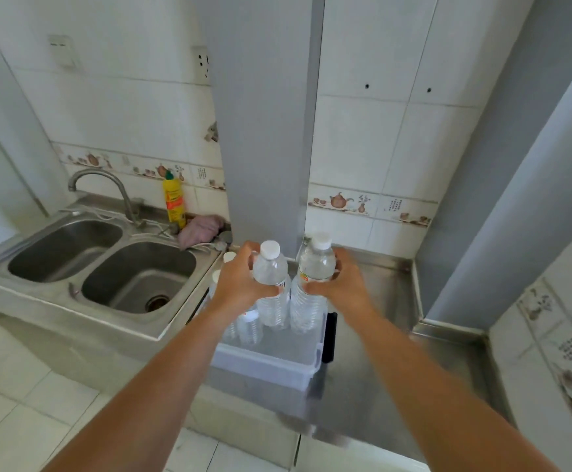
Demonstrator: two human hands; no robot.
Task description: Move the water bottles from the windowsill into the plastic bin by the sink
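Note:
My left hand (pixel 238 284) grips a clear water bottle (pixel 271 287) with a white cap, held upright over the clear plastic bin (pixel 264 361). My right hand (pixel 341 284) grips a second clear water bottle (pixel 312 287), also upright and side by side with the first. Both bottles' lower ends reach down inside the bin's rim. More capped bottles (pixel 249 327) stand in the bin's left part, partly hidden behind my left hand and forearm. The bin sits on the steel counter just right of the double sink (pixel 104 267). The windowsill is out of view.
A curved tap (pixel 107 189), a yellow detergent bottle (pixel 174 202) and a pink cloth (pixel 199 229) stand behind the sink. A grey column (pixel 264 131) rises behind the bin. The bin's black handle (pixel 330 337) is on its right; bare steel counter (pixel 380 352) lies beyond it.

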